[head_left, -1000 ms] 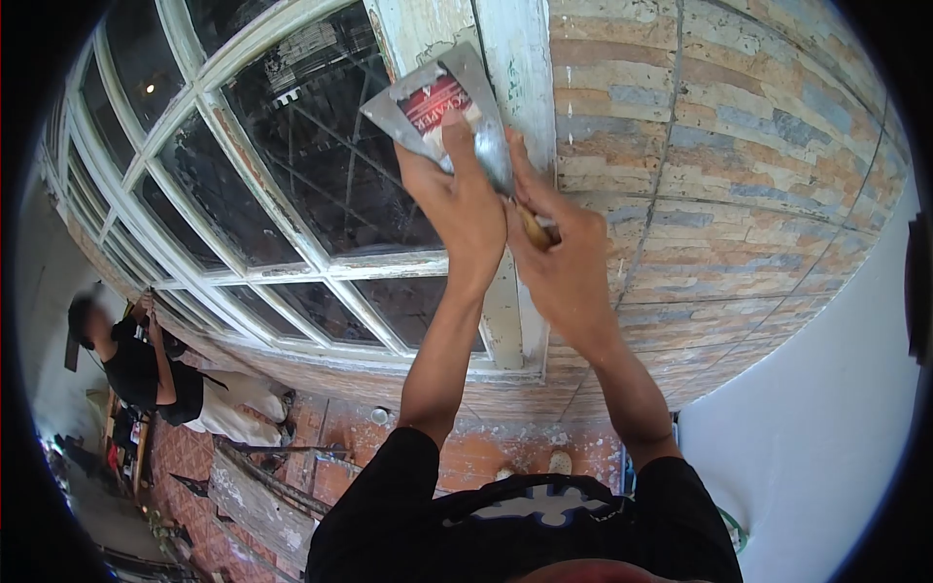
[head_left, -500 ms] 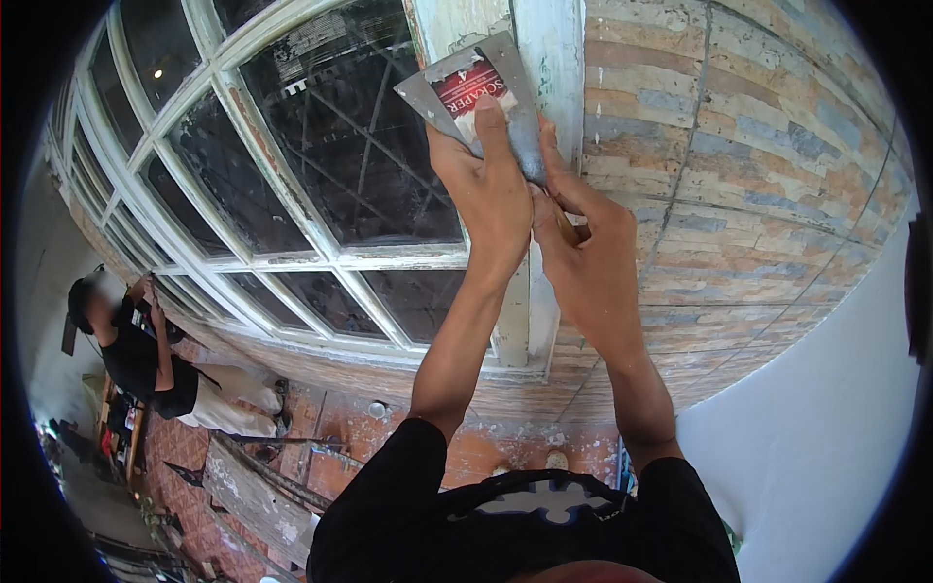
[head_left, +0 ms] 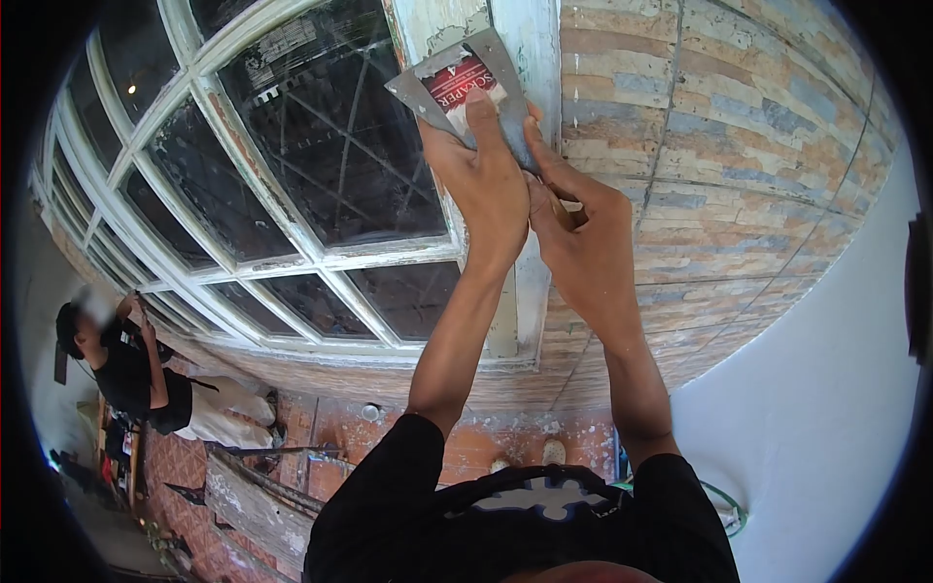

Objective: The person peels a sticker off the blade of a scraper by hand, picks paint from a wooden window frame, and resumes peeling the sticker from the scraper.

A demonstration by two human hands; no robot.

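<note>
A wide metal scraper (head_left: pixel 465 83) with a red label is held tilted against the white window frame (head_left: pixel 442 24), whose paint is flaked and patchy. My left hand (head_left: pixel 486 189) is closed on its blade, thumb laid over the label. Lower down, my right hand (head_left: pixel 588 228) wraps round the scraper's handle, which mostly hides inside the fingers; one finger reaches up along the blade's edge. Beside my left hand are the dark window panes (head_left: pixel 321 136), divided by white bars with worn paint.
Stone-patterned wall tiles (head_left: pixel 719 185) adjoin the frame on the right, then a white wall (head_left: pixel 777 418). At the lower left another person (head_left: pixel 146 374) stands by the window. A paint-spattered plank (head_left: pixel 258 510) and a small cup (head_left: pixel 370 412) are on the tiled floor.
The view has shifted slightly, so the window and wall appear further left. Both hands keep the same hold on the scraper, which stays by the frame.
</note>
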